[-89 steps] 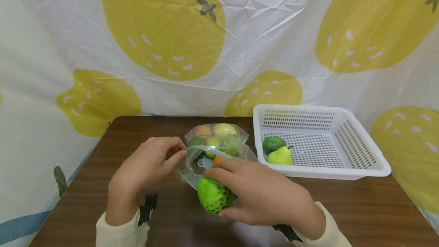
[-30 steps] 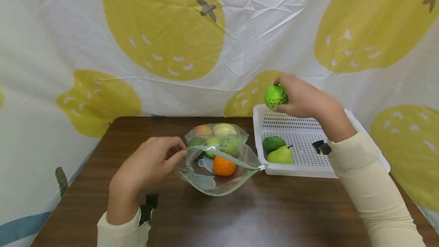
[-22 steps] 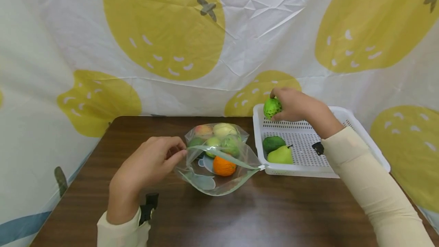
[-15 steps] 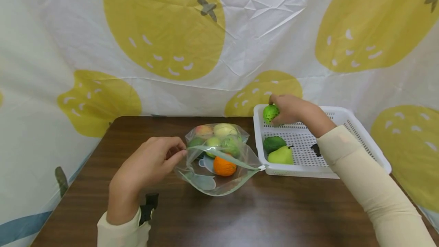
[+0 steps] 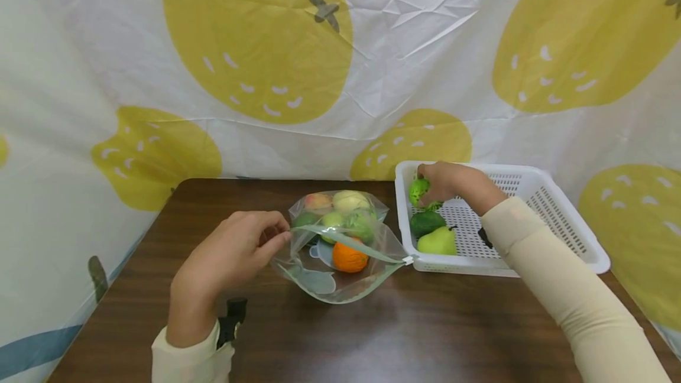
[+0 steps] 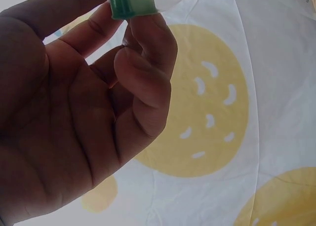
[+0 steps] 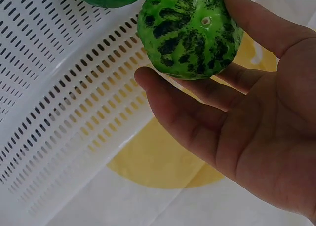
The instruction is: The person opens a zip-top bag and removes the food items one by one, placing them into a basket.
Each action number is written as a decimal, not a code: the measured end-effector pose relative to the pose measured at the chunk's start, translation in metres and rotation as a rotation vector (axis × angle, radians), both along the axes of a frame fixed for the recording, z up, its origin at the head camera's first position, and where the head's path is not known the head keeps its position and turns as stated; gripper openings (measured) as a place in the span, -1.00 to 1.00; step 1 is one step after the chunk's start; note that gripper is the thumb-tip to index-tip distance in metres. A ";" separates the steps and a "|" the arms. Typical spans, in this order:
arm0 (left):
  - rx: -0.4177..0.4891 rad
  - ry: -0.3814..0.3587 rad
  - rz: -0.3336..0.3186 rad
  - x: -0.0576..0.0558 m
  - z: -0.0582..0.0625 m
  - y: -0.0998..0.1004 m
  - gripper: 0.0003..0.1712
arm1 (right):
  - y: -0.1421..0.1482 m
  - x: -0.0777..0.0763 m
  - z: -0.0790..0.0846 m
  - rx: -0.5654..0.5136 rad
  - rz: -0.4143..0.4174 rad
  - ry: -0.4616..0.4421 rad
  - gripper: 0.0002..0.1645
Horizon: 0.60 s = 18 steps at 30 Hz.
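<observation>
My left hand (image 5: pixel 231 253) pinches the left edge of a clear zip bag (image 5: pixel 314 282), whose mouth gapes toward me. A bit of the bag's green edge strip (image 6: pixel 133 1) shows above the fingertips in the left wrist view. Inside the bag lie an orange (image 5: pixel 349 256) near the mouth and several pale, green and reddish fruits (image 5: pixel 348 201) behind it. My right hand (image 5: pixel 454 183) reaches into the back left of a white basket (image 5: pixel 571 223), holding a bumpy green custard apple (image 7: pixel 190 36) with dark blotches, thumb on one side and fingers on the other.
In the basket's left end sit a dark green avocado-like fruit (image 5: pixel 427 223) and a green pear (image 5: pixel 438 242). The bag's white slider (image 5: pixel 408 260) overlaps the basket's front left corner. Behind the brown table (image 5: pixel 404 336) hangs a lemon-print cloth (image 5: pixel 255 34).
The right hand has carried the custard apple from over the bag's mouth to the right, above the basket, then down into its back left corner. The left hand has stayed at the bag's edge.
</observation>
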<state>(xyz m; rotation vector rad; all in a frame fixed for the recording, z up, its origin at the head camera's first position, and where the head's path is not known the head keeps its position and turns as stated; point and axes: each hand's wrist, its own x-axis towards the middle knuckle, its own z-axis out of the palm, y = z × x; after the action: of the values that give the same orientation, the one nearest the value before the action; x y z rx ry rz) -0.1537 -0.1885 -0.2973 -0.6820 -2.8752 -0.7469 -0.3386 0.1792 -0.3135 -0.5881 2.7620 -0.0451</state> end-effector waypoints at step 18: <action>0.003 -0.019 0.004 -0.001 0.001 -0.001 -0.91 | 0.001 -0.012 -0.015 0.001 -0.025 0.005 -0.24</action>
<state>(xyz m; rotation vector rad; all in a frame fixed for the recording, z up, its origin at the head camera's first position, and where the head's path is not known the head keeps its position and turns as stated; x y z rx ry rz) -0.1550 -0.1891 -0.2967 -0.6722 -2.8912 -0.7612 -0.3508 0.1803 -0.3286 -0.5544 2.7745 -0.0478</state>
